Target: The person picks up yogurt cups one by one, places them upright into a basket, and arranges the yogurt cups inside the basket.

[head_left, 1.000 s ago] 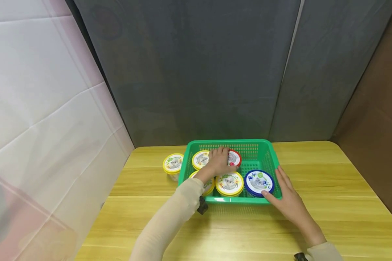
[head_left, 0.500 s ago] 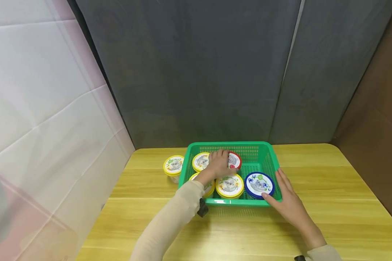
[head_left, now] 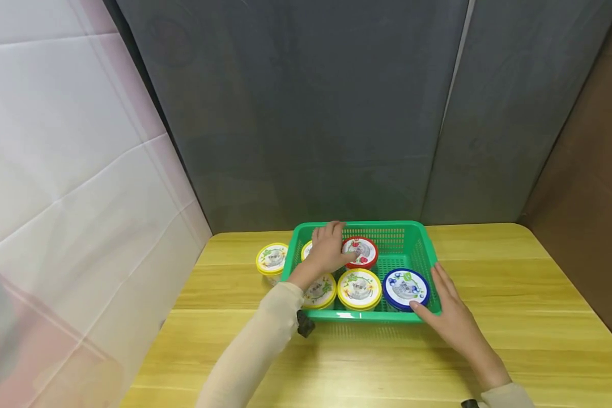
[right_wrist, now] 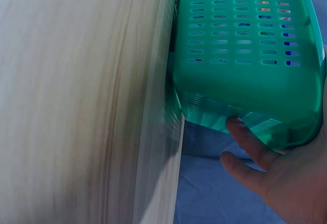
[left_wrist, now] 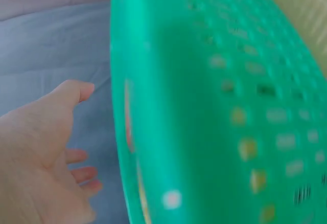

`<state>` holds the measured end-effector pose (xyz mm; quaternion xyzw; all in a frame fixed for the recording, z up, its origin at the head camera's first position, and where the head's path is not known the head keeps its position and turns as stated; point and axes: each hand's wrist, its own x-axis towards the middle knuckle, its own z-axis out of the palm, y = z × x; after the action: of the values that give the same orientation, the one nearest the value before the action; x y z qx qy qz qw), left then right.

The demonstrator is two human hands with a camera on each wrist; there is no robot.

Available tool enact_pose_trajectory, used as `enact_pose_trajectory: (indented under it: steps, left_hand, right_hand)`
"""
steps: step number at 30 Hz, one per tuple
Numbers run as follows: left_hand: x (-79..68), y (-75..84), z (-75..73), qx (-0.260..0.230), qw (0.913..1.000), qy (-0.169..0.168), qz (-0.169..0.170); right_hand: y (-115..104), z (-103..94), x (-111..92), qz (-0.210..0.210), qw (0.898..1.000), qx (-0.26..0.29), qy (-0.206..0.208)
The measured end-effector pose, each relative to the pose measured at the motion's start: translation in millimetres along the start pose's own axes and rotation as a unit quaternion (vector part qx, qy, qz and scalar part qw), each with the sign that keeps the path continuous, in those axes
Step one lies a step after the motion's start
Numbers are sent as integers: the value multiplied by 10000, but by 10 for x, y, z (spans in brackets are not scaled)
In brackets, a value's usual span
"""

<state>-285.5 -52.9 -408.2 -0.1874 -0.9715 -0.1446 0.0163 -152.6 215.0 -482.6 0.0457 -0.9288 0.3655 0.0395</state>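
In the head view my left hand [head_left: 327,252] is over the green basket [head_left: 354,316], above a mostly hidden yellow-lidded tub [head_left: 306,250] at back left. Its fingers are loosely spread and its thumb points toward a red-lidded tub [head_left: 360,252]. The left wrist view has that hand [left_wrist: 46,152] with its thumb out, holding nothing. My right hand [head_left: 451,317] holds the basket's front right corner, thumb over the rim beside a blue-lidded tub [head_left: 406,289] and fingers along the outer wall. Two yellow-lidded tubs [head_left: 359,289] stand in the front row.
Outside the basket, against its left side, stands another yellow-lidded tub [head_left: 272,258]. A wooden table [head_left: 377,368] carries everything. Grey panels [head_left: 306,113] rise behind it, a white sheet [head_left: 81,170] hangs at left and a brown panel [head_left: 591,198] stands at right.
My left hand has moved left, off the red-lidded tub, which now shows whole. The right hand and basket have stayed in place.
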Motion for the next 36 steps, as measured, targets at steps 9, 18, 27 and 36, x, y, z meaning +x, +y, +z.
enact_pose_trajectory:
  steps: [9,18,27,36]
  left_hand:
    - [-150,-365,-256,-384,9976,556,-116]
    - [-301,-736,-370,-393,9948,847,-413]
    - [-466,-1047,-328,-660,9916,786,-790]
    - [-539,-1217,-270,-718,9899,850,-874]
  right_hand:
    - [-1,-13,4,19,10000,31,-84]
    - [5,-16,38,3,9999,69,-73]
    - [46,2,54,19,9999,94,-129]
    - [87,-14,80,31,9999,51,-128]
